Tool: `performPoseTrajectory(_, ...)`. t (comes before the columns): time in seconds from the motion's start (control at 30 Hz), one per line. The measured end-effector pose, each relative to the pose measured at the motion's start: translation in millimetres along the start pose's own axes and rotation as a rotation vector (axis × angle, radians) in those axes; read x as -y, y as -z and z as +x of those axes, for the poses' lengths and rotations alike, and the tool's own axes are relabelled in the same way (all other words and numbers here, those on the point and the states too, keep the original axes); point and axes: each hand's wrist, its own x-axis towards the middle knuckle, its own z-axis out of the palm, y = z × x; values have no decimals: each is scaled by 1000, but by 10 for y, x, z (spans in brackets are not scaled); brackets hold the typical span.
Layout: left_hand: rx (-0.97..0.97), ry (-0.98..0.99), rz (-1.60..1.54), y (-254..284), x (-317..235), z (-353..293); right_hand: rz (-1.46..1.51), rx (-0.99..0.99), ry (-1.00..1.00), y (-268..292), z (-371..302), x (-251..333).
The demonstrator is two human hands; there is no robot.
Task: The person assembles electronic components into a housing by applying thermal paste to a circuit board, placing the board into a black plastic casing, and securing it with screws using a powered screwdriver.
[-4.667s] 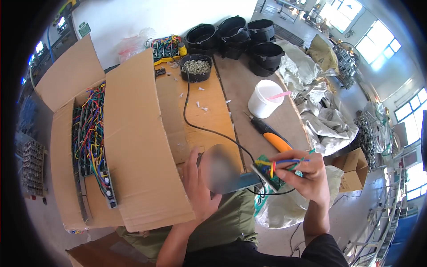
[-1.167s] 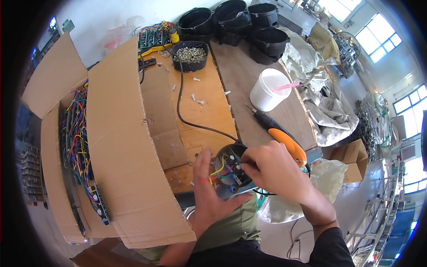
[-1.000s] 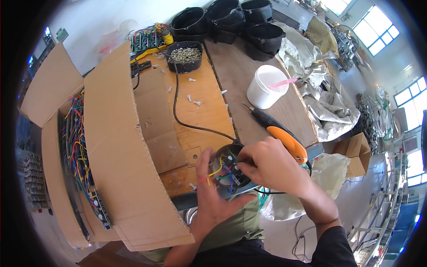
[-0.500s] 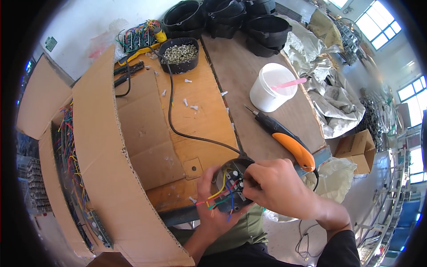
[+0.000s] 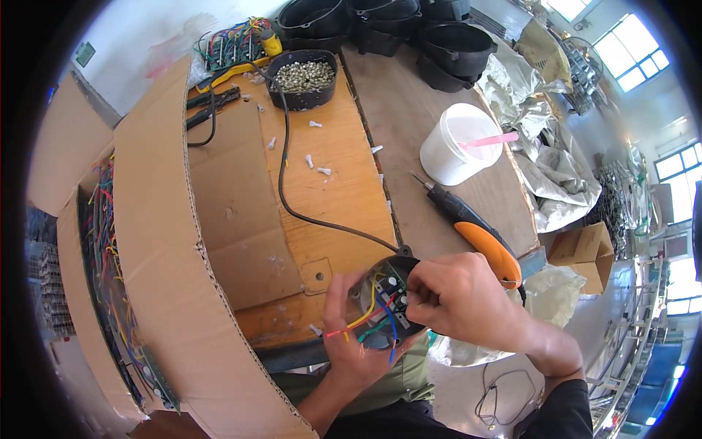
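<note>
My left hand (image 5: pixel 351 350) cups a round black housing (image 5: pixel 389 301) from below at the near edge of the wooden bench (image 5: pixel 344 168). Inside the housing sits a small circuit board with yellow, red, green and blue wires (image 5: pixel 368 320) spilling over my left fingers. My right hand (image 5: pixel 461 300) lies across the housing's right side, fingertips pinched down on the board inside it. A black cable (image 5: pixel 292 197) runs from the housing up the bench.
An orange-and-black soldering iron (image 5: pixel 475 233) lies just right of my hands. A white bucket (image 5: pixel 455 152) stands behind it. A black tray of small parts (image 5: pixel 307 73) and stacked black housings (image 5: pixel 431 33) sit at the back. An open cardboard box (image 5: pixel 157 241) of wired boards fills the left.
The grey cover and loose wire bundle held earlier are gone; both hands now work inside the black housing. The view has tilted down and closer; the hands have barely shifted over the last second.
</note>
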Motion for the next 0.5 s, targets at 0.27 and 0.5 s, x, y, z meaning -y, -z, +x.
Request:
performPoseTrajectory(0.27,-4,-18,135,54,-27,-20,-61,-6,69,53,-17,93)
performPoseTrajectory(0.5,-47,-50,24,13,80,-90,-210,95,40,-50,76,15)
